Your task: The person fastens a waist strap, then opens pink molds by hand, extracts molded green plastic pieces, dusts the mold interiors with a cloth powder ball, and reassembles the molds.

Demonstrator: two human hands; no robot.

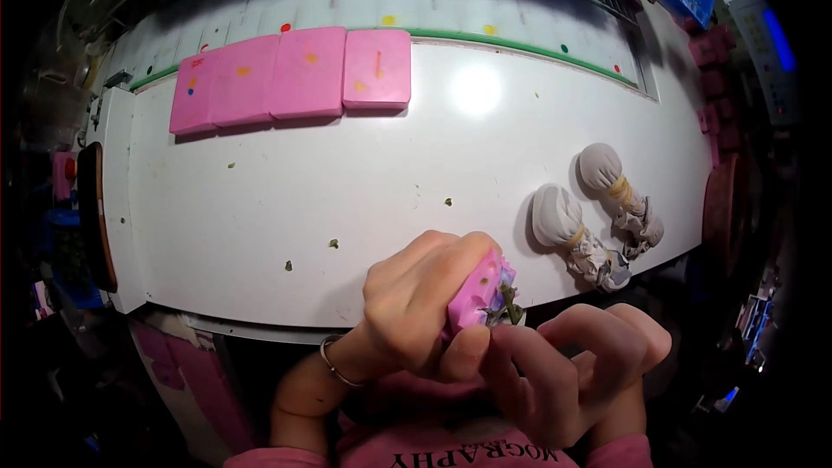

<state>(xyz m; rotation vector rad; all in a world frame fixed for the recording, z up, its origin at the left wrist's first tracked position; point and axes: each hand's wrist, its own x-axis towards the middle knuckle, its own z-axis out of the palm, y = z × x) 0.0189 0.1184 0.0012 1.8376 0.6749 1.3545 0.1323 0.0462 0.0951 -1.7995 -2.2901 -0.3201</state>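
Note:
Just beyond the table's near edge, my left hand (425, 295) is wrapped round a pink rubber mould (472, 299) with a jagged edge, bent in its grip. Dull green bits, waxy-looking, and a bluish patch show on the mould's open side (503, 295). My right hand (581, 360) is close against it on the right, fingers curled and fingertips drawn together by the mould's lower edge. Whatever lies between those fingertips is hidden.
Pink rubber blocks (308, 74) stand in a row at the back left of the white table (260, 217). Two tied cloth pouches (559, 217) lie at the right. Small green scraps (333, 243) are scattered about. A green strip (511, 49) crosses the back.

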